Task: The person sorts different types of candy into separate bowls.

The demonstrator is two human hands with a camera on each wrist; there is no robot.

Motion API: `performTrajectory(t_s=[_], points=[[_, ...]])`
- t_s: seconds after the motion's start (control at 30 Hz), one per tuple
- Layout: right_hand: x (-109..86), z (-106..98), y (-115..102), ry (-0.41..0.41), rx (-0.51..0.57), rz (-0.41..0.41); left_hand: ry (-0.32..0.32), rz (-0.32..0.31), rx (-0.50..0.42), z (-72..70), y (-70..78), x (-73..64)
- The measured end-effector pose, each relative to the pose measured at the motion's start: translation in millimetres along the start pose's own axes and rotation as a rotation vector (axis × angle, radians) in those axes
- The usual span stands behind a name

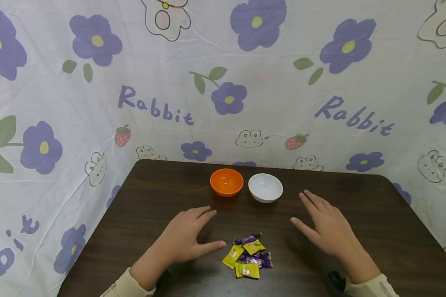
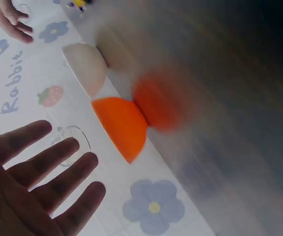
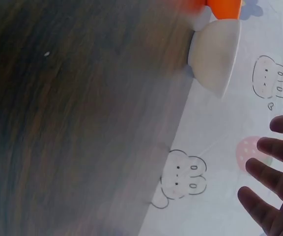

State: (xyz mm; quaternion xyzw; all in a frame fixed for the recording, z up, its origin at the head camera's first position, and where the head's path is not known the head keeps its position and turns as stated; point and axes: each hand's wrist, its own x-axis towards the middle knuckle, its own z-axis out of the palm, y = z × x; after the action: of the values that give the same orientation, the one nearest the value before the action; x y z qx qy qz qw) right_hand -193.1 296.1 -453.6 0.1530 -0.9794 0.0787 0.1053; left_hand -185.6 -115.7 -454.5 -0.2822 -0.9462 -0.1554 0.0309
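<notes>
A small pile of wrapped candies lies near the front middle of the table, some in yellow wrappers (image 1: 248, 270) and some in purple wrappers (image 1: 254, 260). My left hand (image 1: 187, 236) hovers left of the pile, fingers extended, its thumb close to a yellow candy. To the right of the pile, my right hand (image 1: 328, 227) is held above the table with spread fingers. Neither hand holds anything. Behind the candies stand an orange bowl (image 1: 226, 182) and, just right of it, a white bowl (image 1: 265, 188). Both look empty inside in the head view.
The dark wood-grain table (image 1: 163, 185) reaches back to a white cloth (image 1: 267, 74) printed with purple flowers, rabbits and strawberries. This cloth hangs behind the table and along its sides. Pale sleeves (image 1: 130, 284) cover the forearms.
</notes>
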Motion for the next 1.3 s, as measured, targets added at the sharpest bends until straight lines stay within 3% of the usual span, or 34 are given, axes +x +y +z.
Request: performTrajectory(t_s=[0.13,0.5,0.83,1.3], points=[[4.3,7,1,0.005,0.013,-0.008,-0.020,0.005,-0.055,3.2,8.7,1.4],[17.4,23,-2,0.001,0.050,-0.012,-0.062,0.058,-0.098,11.6,23.3,9.1],[44.1,37,10,-0.034,0.110,-0.076,-0.052,0.143,-0.087,23.8,34.0,15.8],[86.3,51,33,-0.130,0.034,-0.131,-0.159,0.123,-0.089,36.6,44.0,24.9]])
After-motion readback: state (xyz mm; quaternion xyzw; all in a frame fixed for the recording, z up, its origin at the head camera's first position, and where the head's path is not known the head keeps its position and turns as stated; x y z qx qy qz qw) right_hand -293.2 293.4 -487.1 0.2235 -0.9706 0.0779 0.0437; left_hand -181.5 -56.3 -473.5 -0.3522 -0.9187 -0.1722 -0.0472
